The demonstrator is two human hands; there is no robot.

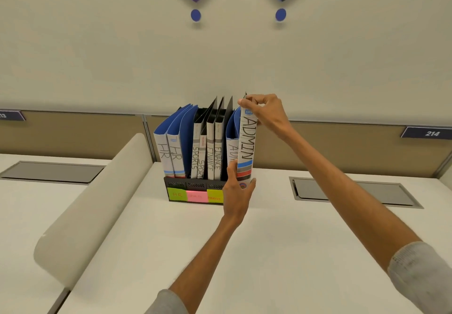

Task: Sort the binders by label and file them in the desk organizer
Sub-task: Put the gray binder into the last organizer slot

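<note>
1. White desk (171, 252) fills the foreground. Both forearms reach forward over it, and grey sleeves show at the lower edge.
2. Curved beige divider (97, 191) rises from the desk on the left.
3. Low grip: the left hand (238, 191) holds the foot of the ADMIN binder (247, 142), thumb on its left side and fingers curled round the right.
4. That binder stands upright, spine to the camera, at the right end of the organizer (176, 182). The hand hides its base, so I cannot tell whether it is seated in the slot.
5. Black organizer sits on the desk with green, pink and yellow notes (195, 195) stuck to its front.
6. Filed left to right: two HR binders (171, 154), two SPORTS binders (198, 159), two FINANCE binders (214, 157) and a second ADMIN (232, 153) just beside the held one.
7. High grip: the right hand (266, 110) pinches the held binder's top corner between thumb and fingertips.
8. Two grey hatches (354, 193) lie flush in the desk, one on each side.
9. Tan partition (342, 147) behind carries a plate (431, 133) reading 214.
10. Pale wall (122, 56) above bears purple and blue shapes.
</note>
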